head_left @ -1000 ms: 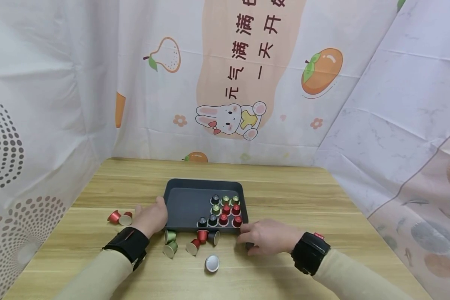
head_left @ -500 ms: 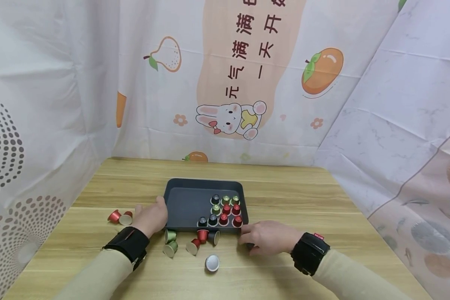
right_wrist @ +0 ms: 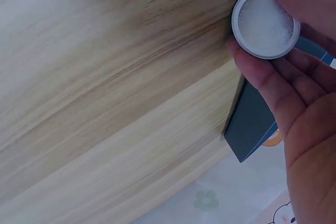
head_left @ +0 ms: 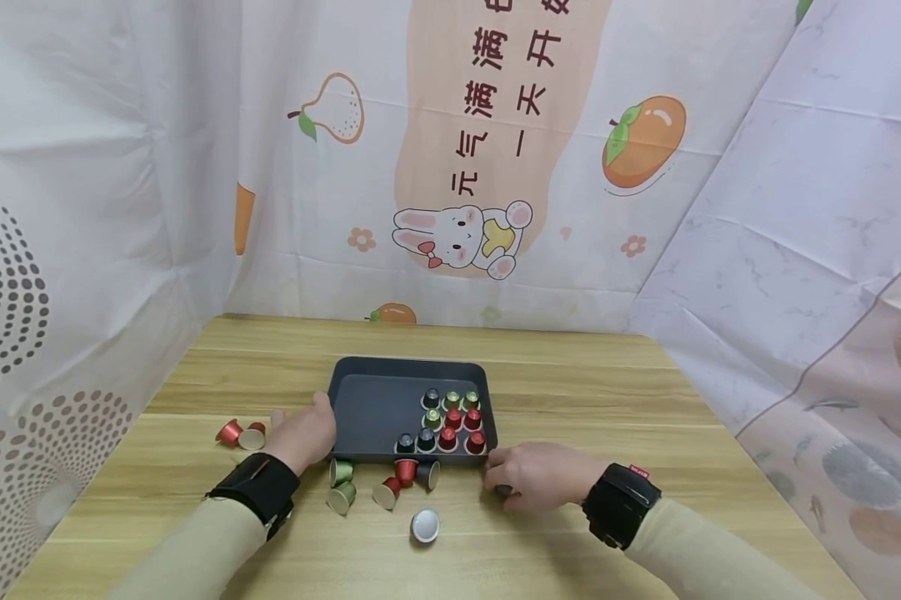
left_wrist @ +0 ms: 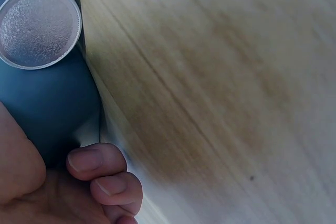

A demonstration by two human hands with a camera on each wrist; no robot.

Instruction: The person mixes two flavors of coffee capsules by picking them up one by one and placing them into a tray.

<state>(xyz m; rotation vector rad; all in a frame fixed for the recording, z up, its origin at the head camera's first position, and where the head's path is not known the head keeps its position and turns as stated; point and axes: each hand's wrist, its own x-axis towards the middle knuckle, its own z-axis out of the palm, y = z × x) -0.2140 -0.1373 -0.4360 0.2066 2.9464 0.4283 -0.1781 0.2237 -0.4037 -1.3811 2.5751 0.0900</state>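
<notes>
A dark grey rectangular tray (head_left: 375,408) lies on the wooden table. Dark, green and red coffee capsules stand lid-down in rows over its right part. My left hand (head_left: 303,435) grips the tray's left edge, thumb and curled fingers around its wall in the left wrist view. Just outside the tray's near right corner, my right hand (head_left: 543,475) pinches a dark coffee capsule (right_wrist: 266,23) between thumb and fingers. The silvery foil lid of that capsule faces the right wrist camera. Another foil lid (left_wrist: 39,27) shows beside the tray wall in the left wrist view.
Along the tray's near side lie two green capsules (head_left: 341,498), two red capsules (head_left: 386,493) and a dark capsule (head_left: 428,475). Closer to me is a capsule with its pale lid up (head_left: 424,527). Two red capsules (head_left: 229,432) lie left of my left hand.
My right hand has shifted slightly to the right, with the dark capsule still in its fingers. The left hand and the tray have stayed in place.
</notes>
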